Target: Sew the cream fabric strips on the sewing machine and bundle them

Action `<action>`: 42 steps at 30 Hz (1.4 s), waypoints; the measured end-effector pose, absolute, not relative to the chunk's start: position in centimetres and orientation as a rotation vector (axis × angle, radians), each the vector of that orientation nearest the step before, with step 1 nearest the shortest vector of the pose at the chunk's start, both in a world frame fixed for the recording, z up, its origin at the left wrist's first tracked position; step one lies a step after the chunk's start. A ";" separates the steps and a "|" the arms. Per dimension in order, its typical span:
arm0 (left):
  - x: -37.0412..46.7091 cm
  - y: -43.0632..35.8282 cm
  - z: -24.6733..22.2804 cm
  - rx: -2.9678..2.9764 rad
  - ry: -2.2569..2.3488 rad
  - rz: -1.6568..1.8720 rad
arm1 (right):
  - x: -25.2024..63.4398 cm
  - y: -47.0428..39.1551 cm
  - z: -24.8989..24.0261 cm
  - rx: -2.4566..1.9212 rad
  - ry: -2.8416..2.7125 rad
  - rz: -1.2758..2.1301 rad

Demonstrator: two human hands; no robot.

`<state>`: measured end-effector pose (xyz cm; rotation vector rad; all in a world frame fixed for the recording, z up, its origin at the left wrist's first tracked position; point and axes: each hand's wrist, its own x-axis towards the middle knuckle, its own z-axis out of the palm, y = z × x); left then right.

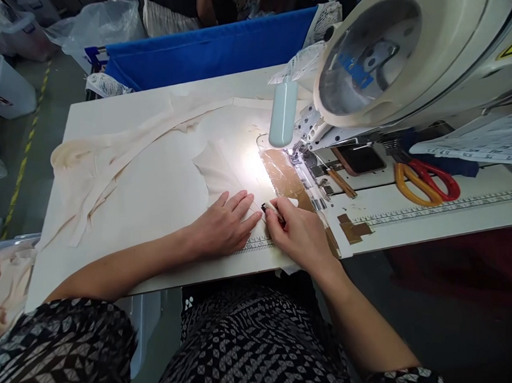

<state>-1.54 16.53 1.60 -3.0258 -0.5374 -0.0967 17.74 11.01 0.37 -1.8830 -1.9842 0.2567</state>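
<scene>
Left hand (231, 223) is lying flat at lower centre, fingers slightly apart, pressing on the small cream fabric piece (216, 169). Right hand (299, 229) is pinching a small pale item (271, 205) with a dark tip between thumb and fingers; can't tell what it is. Fabric piece is sitting mid-frame on the table (165, 200), its long axis running from upper left down to lower right, toward the right hand. Left hand is covering its lower end, so it's the nearer one; the pale item is pointing left, just beside the left fingertips. Ruler strip (259, 244) is running below both hands. Further out: long cream fabric (106, 160) is spreading across left, sewing machine (446, 41) is filling upper right, scissors (429, 182) are lying at right.
</scene>
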 end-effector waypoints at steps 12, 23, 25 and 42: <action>-1.5 16.2 1.6 -3.037 -0.584 -0.063 | 18.4 10.0 2.3 -1.812 -2.280 0.181; -1.3 15.8 1.8 -3.136 -0.544 -0.003 | 19.4 8.4 1.5 -1.849 -1.981 0.323; -1.3 15.6 1.9 -3.124 -0.538 0.000 | 19.2 8.3 1.2 -1.848 -2.005 0.296; -1.1 15.2 2.0 -3.089 -0.534 0.035 | 20.5 6.6 2.7 -1.805 -2.360 0.168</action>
